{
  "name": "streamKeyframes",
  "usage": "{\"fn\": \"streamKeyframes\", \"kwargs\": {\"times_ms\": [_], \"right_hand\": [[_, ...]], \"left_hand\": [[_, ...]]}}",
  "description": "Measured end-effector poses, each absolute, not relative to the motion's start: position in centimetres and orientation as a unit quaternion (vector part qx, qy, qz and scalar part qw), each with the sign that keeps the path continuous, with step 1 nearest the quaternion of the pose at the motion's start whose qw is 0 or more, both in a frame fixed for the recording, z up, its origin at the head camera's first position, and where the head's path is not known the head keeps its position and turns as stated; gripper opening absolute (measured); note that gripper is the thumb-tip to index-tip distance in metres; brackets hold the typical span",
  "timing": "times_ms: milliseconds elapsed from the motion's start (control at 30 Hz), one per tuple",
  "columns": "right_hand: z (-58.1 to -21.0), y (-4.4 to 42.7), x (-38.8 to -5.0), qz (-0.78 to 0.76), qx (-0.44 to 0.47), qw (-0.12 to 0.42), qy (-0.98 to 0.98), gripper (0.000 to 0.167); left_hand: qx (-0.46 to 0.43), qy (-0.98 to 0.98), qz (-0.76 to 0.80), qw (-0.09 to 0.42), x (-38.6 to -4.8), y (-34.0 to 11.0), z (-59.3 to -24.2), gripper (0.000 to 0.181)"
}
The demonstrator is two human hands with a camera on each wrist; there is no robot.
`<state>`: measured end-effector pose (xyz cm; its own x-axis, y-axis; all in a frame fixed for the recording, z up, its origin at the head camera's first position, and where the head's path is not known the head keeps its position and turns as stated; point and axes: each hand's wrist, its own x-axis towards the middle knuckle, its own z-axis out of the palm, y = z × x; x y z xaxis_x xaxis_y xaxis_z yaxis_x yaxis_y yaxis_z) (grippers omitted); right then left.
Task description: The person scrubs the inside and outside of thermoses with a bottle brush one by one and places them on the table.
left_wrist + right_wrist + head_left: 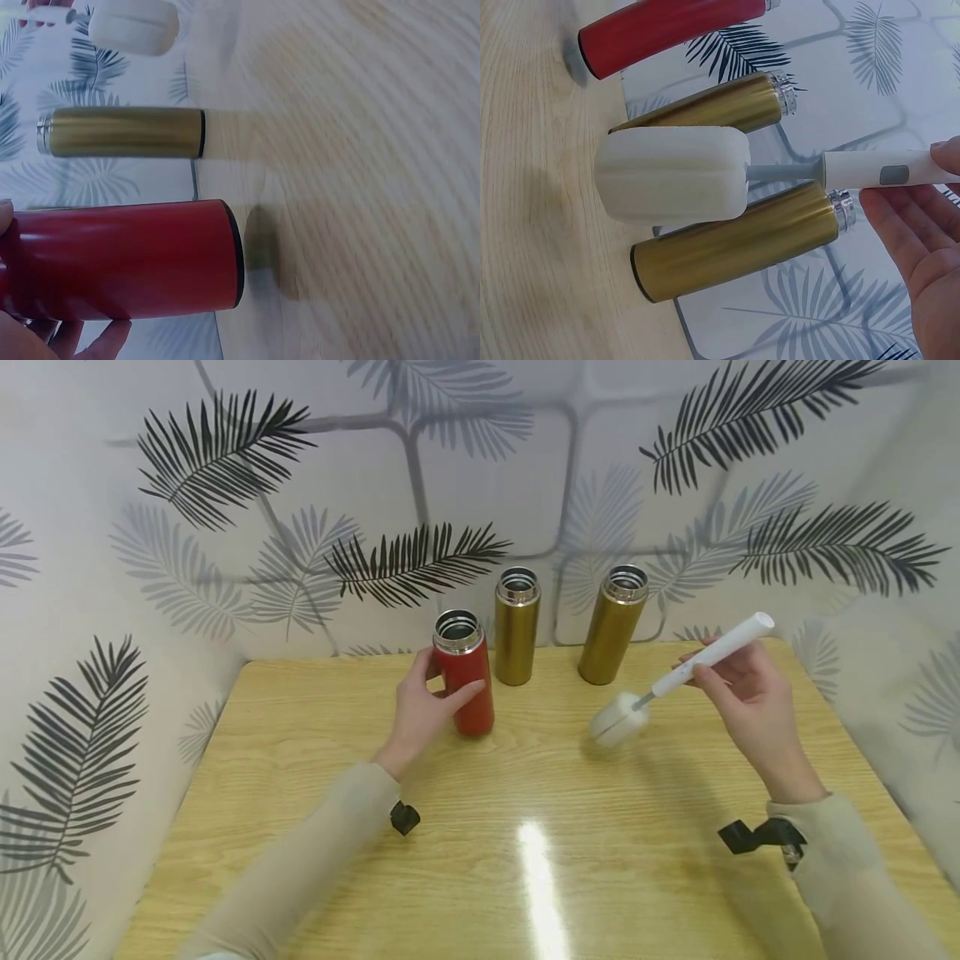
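My left hand [422,708] grips a red thermos bottle [474,717] without a lid, its thumb across the front. In the left wrist view, a gap and a shadow show between the bottle's black base [238,259] and the wooden table [360,187], so it seems slightly lifted. My right hand [759,710] pinches the white handle [712,654] of a sponge bottle brush. Its white sponge head [671,176] points down and left, above the table. Two gold thermos bottles, one in the middle [516,647] and one farther right [611,631], stand open-mouthed between the hands.
The light wood table [315,893] meets a wall [495,485] with leaf-patterned covering right behind the gold bottles. Side walls with the same pattern flank the table. A bright reflection [542,885] lies on the tabletop near the front.
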<state>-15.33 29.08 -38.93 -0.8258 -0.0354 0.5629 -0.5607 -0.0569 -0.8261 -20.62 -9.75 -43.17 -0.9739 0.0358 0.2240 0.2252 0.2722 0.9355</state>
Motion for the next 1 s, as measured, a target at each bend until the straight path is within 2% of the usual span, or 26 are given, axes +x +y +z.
{"fn": "streamKeyframes", "kwargs": {"times_ms": [400, 533, 1000], "right_hand": [[-39.3, 29.4, -15.3, 0.684, 0.212, 0.197, -0.669, 0.034], [-39.1, 29.5, -15.3, 0.675, 0.211, 0.199, -0.679, 0.035], [-39.0, 29.4, -14.9, 0.668, 0.195, 0.206, -0.688, 0.033]], "left_hand": [[-0.136, -0.783, -0.606, 0.039, -19.1, -6.1, -43.7, 0.068], [-0.158, -0.784, -0.599, 0.040, -18.7, -5.1, -43.9, 0.067], [-0.192, -0.784, -0.590, 0.025, -18.0, -4.5, -45.0, 0.070]]}}
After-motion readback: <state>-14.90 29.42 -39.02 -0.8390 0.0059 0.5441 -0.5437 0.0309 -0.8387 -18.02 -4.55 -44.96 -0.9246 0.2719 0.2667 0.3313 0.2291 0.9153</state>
